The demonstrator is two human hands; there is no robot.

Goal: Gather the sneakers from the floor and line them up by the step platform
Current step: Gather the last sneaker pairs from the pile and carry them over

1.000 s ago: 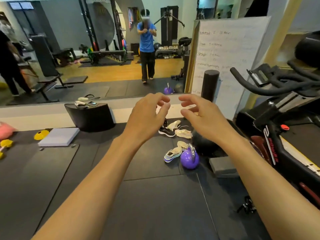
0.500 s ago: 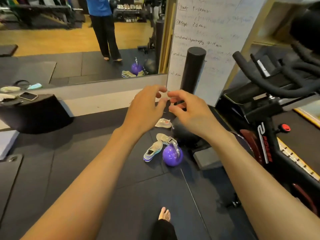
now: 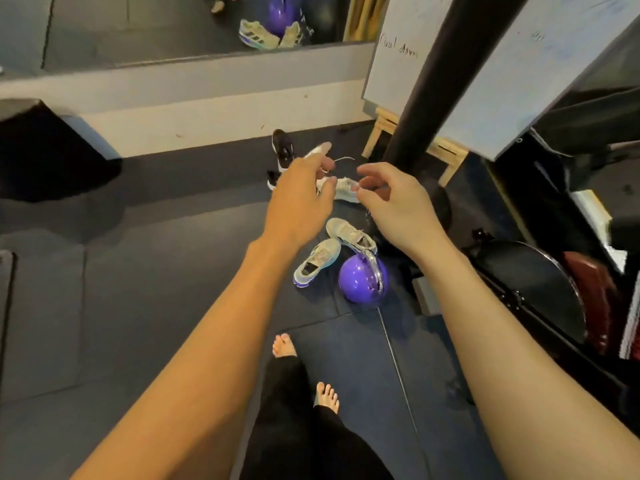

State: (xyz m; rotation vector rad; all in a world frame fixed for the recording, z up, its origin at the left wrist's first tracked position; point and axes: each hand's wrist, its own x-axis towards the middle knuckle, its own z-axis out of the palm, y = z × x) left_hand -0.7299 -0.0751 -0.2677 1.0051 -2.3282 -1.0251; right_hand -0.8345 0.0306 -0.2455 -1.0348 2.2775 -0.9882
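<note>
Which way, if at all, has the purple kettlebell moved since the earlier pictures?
No. The kettlebell still sits just above the mat seam, beside the pale sneakers; only the camera moved.

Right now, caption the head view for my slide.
Left hand and right hand reach empty toward sneakers beside a purple kettlebell.

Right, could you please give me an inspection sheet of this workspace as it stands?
Surface: dark rubber floor mats, seams visible.
Job's things: purple-soled sneaker and pale sneaker beside purple kettlebell; white sneaker and black sneaker nearer the wall; not lined up.
Clutter: the kettlebell's handle lies against the pale sneaker.
Grippers: left hand and right hand above the sneakers, fingers loosely curled, holding nothing.
Cables: nothing seen.
Surroundings: mirror, whiteboard, black post, black box, exercise bike.
</note>
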